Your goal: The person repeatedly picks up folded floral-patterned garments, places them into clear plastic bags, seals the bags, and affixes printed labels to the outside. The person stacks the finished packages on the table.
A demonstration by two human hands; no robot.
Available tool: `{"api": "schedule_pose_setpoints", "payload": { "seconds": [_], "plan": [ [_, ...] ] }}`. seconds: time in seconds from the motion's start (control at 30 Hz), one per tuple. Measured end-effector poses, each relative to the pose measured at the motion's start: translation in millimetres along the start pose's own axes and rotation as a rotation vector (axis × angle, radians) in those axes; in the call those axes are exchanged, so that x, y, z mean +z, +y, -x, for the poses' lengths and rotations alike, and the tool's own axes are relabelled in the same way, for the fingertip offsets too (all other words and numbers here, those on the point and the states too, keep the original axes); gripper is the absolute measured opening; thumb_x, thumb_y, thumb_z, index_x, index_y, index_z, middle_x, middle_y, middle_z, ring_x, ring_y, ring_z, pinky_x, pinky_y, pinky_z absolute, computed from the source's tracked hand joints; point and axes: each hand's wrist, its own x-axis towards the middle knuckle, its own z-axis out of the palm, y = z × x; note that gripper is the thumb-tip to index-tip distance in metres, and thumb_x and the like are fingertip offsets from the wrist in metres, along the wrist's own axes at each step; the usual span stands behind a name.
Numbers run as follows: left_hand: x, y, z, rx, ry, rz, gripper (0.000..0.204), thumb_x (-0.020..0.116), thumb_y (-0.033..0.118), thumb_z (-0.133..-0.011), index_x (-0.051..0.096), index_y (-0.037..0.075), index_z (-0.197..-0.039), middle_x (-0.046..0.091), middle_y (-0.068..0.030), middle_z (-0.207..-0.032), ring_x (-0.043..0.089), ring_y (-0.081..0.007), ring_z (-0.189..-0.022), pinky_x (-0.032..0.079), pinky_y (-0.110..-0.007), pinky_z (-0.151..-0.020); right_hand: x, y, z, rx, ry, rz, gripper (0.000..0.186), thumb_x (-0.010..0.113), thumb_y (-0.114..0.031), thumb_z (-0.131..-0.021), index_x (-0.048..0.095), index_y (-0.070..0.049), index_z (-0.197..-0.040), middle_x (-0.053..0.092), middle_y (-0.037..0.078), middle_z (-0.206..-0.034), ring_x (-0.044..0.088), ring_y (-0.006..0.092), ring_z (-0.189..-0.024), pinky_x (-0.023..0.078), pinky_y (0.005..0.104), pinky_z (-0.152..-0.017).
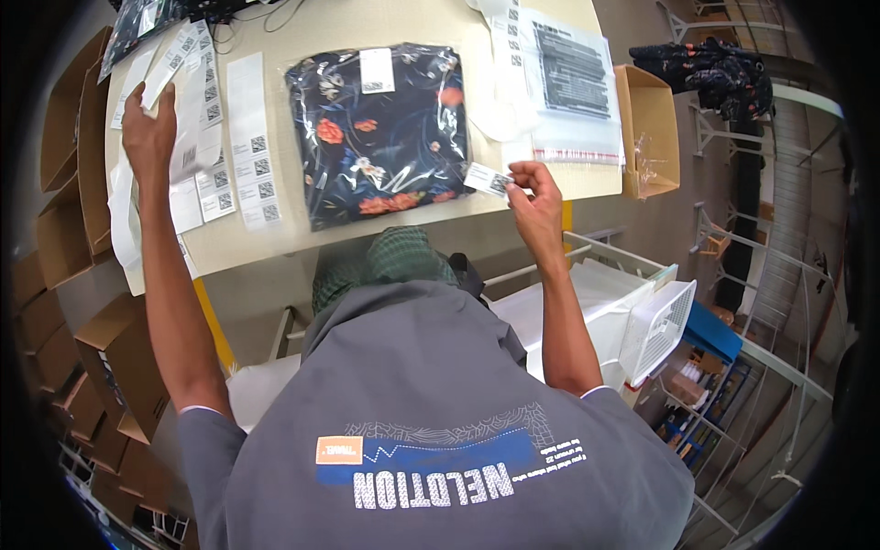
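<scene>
My left hand (149, 137) is over the label strips at the table's left side. Its thumb and forefinger stand apart, with the near end of a slanting strip of white labels (176, 57) between them. My right hand (536, 209) pinches a small white label (487, 179) with a black square code, close to the table's front edge. Between the hands lies a folded dark garment with orange and white flowers in a clear plastic bag (380, 137). A white tag (375, 71) shows at its top. Another label strip (253, 147) lies flat left of the bag.
A printed clear plastic mailer bag (576, 87) and a roll-like white strip (500, 73) lie on the right of the table (321, 240). Cardboard boxes (649, 137) flank both sides. A white plastic basket (658, 332) stands below right.
</scene>
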Motion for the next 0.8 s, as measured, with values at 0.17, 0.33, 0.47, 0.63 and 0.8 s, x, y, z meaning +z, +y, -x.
{"api": "schedule_pose_setpoints", "payload": {
  "seconds": [0.17,0.33,0.47,0.63,0.8],
  "plan": [
    [-31,130,113,0.301,0.057,0.096,0.042,0.072,0.017,-0.089,0.063,0.005,-0.127,0.066,-0.0174,-0.124,0.063,-0.0314,-0.114,0.049,-0.038,-0.097,5,34,-21,-0.118,-0.277,-0.046,0.027,0.054,0.000,-0.082,0.060,0.000,-0.109,0.062,0.007,-0.088,0.059,0.0148,-0.084,0.049,0.0286,-0.075],
    [-13,202,219,0.233,-0.380,0.411,0.027,0.069,0.006,-0.091,0.069,0.005,-0.117,0.071,-0.0136,-0.114,0.068,-0.0249,-0.105,0.053,-0.036,-0.091,17,34,-29,-0.254,-0.362,-0.059,0.031,0.051,0.001,-0.078,0.060,0.001,-0.108,0.063,0.010,-0.090,0.060,0.0200,-0.083,0.050,0.0318,-0.080],
    [7,224,263,0.337,-0.446,0.375,0.020,0.069,0.001,-0.086,0.070,0.003,-0.106,0.068,-0.0151,-0.119,0.067,-0.0314,-0.105,0.053,-0.039,-0.092,18,38,-38,-0.307,-0.411,-0.056,0.033,0.049,0.001,-0.078,0.060,0.001,-0.109,0.064,0.012,-0.095,0.061,0.0212,-0.085,0.051,0.0337,-0.083],
    [27,233,283,0.547,-0.467,0.173,0.030,0.070,0.006,-0.082,0.071,0.012,-0.111,0.056,-0.0108,-0.137,0.053,-0.0322,-0.127,0.035,-0.050,-0.114,20,46,-45,-0.284,-0.456,-0.032,0.036,0.049,0.000,-0.079,0.060,0.001,-0.113,0.066,0.014,-0.098,0.063,0.0240,-0.088,0.052,0.0361,-0.083],
    [41,223,292,0.582,-0.463,0.016,0.037,0.072,0.011,-0.080,0.071,0.018,-0.117,0.046,-0.0094,-0.148,0.039,-0.0312,-0.140,0.025,-0.055,-0.119,17,44,-45,-0.257,-0.456,0.018,0.037,0.051,-0.003,-0.082,0.059,0.001,-0.118,0.068,0.016,-0.100,0.066,0.0275,-0.091,0.053,0.0374,-0.083]
  ]
}}
